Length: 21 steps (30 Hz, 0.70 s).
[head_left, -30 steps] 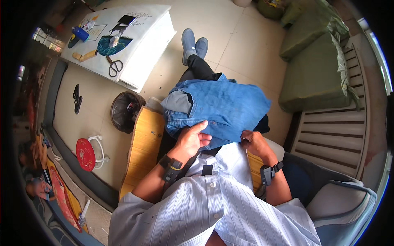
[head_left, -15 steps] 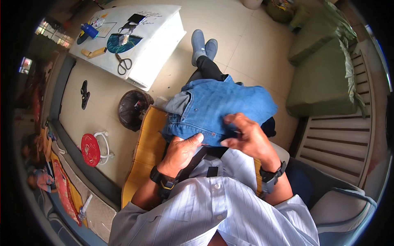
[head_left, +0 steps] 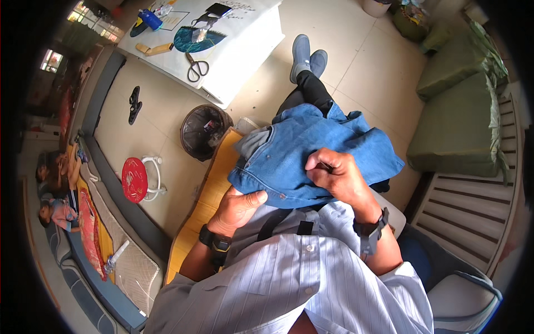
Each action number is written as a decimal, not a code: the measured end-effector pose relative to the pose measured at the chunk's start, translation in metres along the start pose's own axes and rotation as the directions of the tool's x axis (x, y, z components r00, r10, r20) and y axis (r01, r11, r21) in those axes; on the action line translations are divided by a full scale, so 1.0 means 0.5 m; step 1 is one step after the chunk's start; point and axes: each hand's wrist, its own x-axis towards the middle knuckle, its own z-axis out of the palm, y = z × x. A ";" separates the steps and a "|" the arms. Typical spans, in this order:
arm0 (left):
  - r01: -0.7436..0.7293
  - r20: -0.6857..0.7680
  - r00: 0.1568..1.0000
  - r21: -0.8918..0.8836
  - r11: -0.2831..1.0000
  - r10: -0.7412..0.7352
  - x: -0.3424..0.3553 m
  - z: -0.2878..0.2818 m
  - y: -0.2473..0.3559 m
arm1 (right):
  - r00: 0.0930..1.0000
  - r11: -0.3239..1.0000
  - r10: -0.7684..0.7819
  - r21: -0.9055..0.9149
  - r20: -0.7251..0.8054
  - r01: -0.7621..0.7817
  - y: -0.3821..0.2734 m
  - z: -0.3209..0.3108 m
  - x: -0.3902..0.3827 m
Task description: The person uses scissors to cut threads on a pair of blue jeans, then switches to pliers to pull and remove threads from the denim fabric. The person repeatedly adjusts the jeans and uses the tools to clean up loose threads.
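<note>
Blue denim garment (head_left: pixel 370 156) lies across my lap, with a grey inner pocket patch (head_left: pixel 256 142) showing at its upper left. My left hand (head_left: pixel 236 211) grips its lower left edge, thumb on top and fingers tucked underneath. Over the middle of the denim is my right hand (head_left: pixel 334 175), fingers curled into a pinch; whatever they hold, if anything, is too small or hidden to name.
A white table (head_left: pixel 250 44) holds scissors (head_left: pixel 197 72) and a blue bottle (head_left: pixel 150 19). A bin (head_left: pixel 203 131) and red stool (head_left: pixel 134 181) stand left, green cushions (head_left: pixel 450 139) right. Two people (head_left: pixel 55 214) are on the bedding at far left.
My right hand has moved from the denim's right edge to its middle and curled closed. My left hand has dropped to the lower left edge, gripping it. The view has shifted.
</note>
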 end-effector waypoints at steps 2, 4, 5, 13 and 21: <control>0.017 -0.059 0.998 -0.114 0.993 -0.024 0.003 -0.006 -0.021 | 0.994 0.980 0.109 0.166 0.005 -0.108 0.022 0.010 -0.001; 0.005 -0.101 0.995 -0.140 0.990 -0.019 0.005 -0.005 -0.034 | 0.997 0.968 0.079 0.240 -0.018 -0.073 0.022 0.016 -0.017; 0.004 -0.102 0.995 -0.146 0.989 -0.019 0.009 -0.004 -0.037 | 0.997 0.960 0.066 0.276 -0.031 -0.055 0.019 0.017 -0.023; -0.011 -0.037 0.999 -0.246 0.969 0.002 0.022 0.030 -0.036 | 0.994 0.983 0.073 0.164 0.076 -0.084 0.026 0.033 -0.019; 0.061 -0.169 0.979 -0.283 0.957 -0.112 0.040 0.072 -0.034 | 0.996 0.936 0.089 0.340 0.008 -0.086 0.052 0.051 -0.016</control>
